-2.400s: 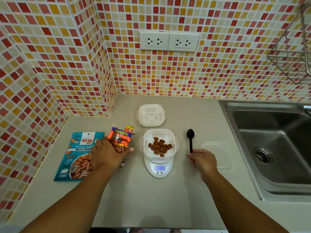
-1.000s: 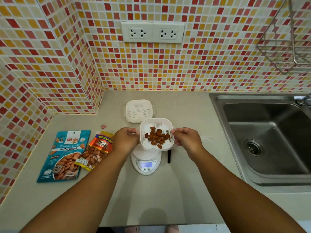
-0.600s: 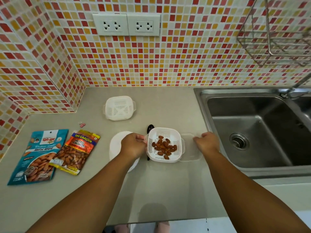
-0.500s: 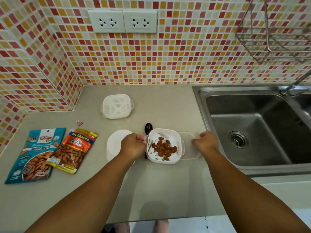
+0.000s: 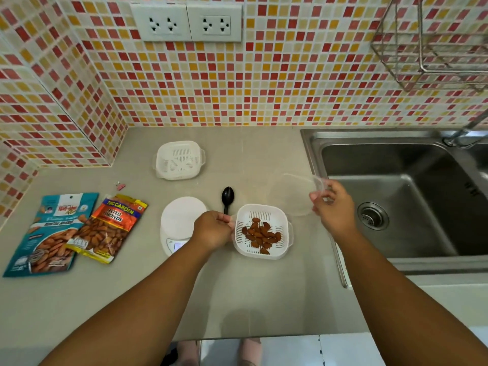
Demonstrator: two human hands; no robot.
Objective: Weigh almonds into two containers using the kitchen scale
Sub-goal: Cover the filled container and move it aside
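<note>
Starting far left of our left hand (image 5: 214,229), we note two almond packets, a teal packet (image 5: 47,233) and an orange packet (image 5: 111,228) overlapping its right edge. Nearer, the kitchen scale (image 5: 181,223) sits just beside the left hand, its front partly covered by the wrist. An empty white container (image 5: 180,160) stands beyond. A black spoon (image 5: 227,198) lies just past the knuckles. Our left hand is closed on the left handle of the white container (image 5: 262,231) holding almonds (image 5: 261,235), resting on the counter (image 5: 250,294). Our right hand (image 5: 334,207) pinches the clear lid (image 5: 295,194), raised and tilted, just right of that container. A steel sink (image 5: 412,207) lies beyond it.
</note>
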